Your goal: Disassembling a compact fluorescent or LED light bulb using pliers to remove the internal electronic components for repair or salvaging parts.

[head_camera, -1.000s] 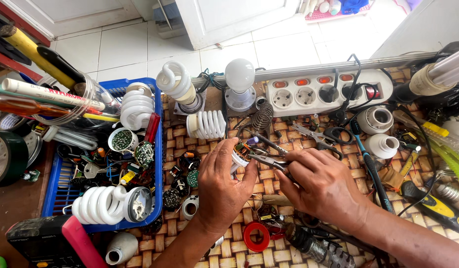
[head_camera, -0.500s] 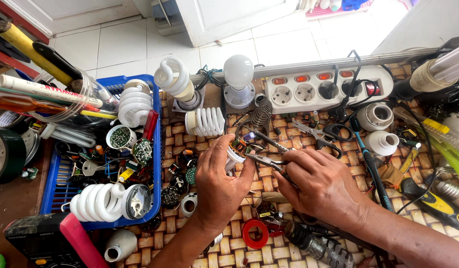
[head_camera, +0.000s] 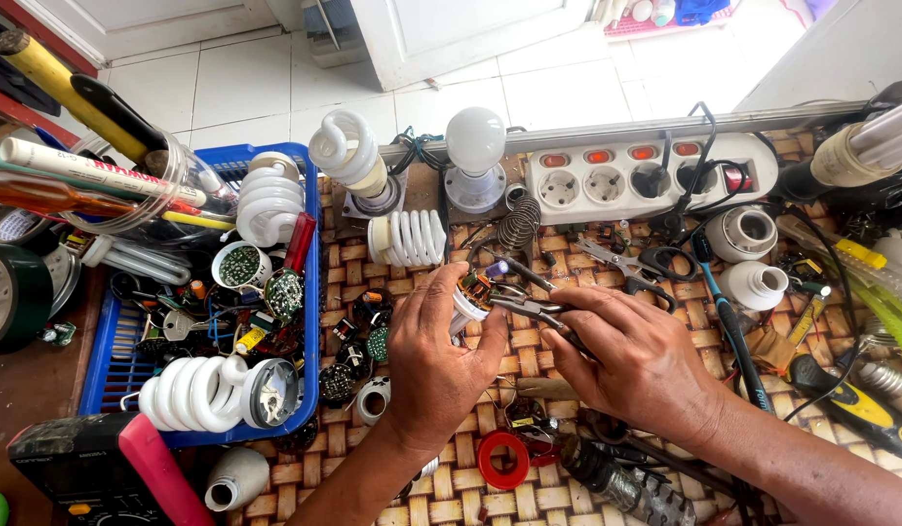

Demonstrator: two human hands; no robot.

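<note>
Working a Lamp Base With Pliers Over a Crowded Bench

Covering most of the frame, the bench (head_camera: 665,390) carried a woven brown-and-cream mat strewn with parts. At the left of the frame sat a blue plastic basket (head_camera: 309,292), filled with white spiral lamp tubes, round green circuit boards and loose wires. Along the upper right lay a white power strip (head_camera: 607,180) with several sockets and orange switches, black plugs seated at its right end. Just left of it stood a round white bulb (head_camera: 475,141) in a holder, and further left an upright spiral lamp (head_camera: 345,151). Another spiral lamp (head_camera: 407,239) lay on its side below them, near the middle.

At the centre, the left hand (head_camera: 436,365) came up from the lower edge, its fingers curled and pinching a small white lamp base (head_camera: 470,297) with copper-wound parts showing at its open end. The base was held just above the mat, slightly left of the frame's middle. The right hand (head_camera: 641,365) reached in from the lower right, its fingers closed around the handles of slim pliers (head_camera: 529,307), whose tips met the open end of the base.

Below the hands lay a red ring (head_camera: 502,460). At the right, two white lamp sockets (head_camera: 753,258) rested near a blue-handled tool (head_camera: 729,331).
</note>
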